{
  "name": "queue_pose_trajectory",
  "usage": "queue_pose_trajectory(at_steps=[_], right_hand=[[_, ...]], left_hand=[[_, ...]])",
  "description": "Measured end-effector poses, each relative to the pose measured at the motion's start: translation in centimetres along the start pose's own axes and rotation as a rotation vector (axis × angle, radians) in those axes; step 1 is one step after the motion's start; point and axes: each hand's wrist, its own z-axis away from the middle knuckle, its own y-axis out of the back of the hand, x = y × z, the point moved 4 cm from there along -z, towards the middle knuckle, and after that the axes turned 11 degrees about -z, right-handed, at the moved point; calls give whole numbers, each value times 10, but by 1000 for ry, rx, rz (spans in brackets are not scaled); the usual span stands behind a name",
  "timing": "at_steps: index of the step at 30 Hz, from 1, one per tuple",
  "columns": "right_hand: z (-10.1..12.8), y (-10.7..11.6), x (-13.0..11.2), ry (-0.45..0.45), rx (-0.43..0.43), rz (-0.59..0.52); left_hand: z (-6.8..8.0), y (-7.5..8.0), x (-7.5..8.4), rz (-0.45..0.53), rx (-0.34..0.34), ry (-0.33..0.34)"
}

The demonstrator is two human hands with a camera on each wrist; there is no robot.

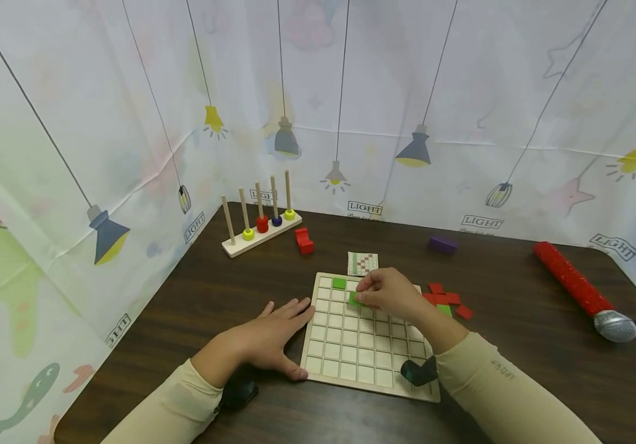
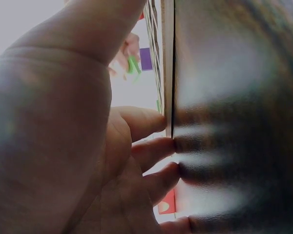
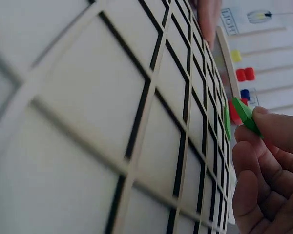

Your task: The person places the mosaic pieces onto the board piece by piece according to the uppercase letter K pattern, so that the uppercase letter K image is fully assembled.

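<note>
Dark wooden table (image 1: 206, 296), backed by lamp-printed cloth (image 1: 318, 80). Well left of the grip and beyond, peg stand (image 1: 266, 235). Left and nearer, left hand (image 1: 270, 336) spread, gripping nothing, touching the left edge of a gridded board (image 1: 348, 353); perhaps steadying. Just left and beyond, first green tile (image 1: 338, 283), lying in a top-row cell. At the grip, right hand (image 1: 395, 297) pinching a second green tile (image 3: 246, 116), tilted over the board. Could slip, or settle across a ridge, if released at this slant or on a nudged board. Right of the grip, loose red tiles (image 1: 453, 298), liable to scatter under a brush of the right sleeve (image 1: 495, 382).
</note>
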Motion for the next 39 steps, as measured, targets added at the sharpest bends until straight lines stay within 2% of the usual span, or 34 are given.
queue_pose_trajectory(at_steps=[6,12,28,39], right_hand=[[-19,-15,-9,-4,11,65],[-28,-21,-11,-3,27,136],[-32,-31,-15,-18,49,272],[-23,-24,-13,-5,40,258]], left_hand=[[-1,0,0,4,-2,-5],[-3,-2,1,-9,0,-9],[-2,1,2,-14,7,-5],[-1,-1,-2,1,8,6]])
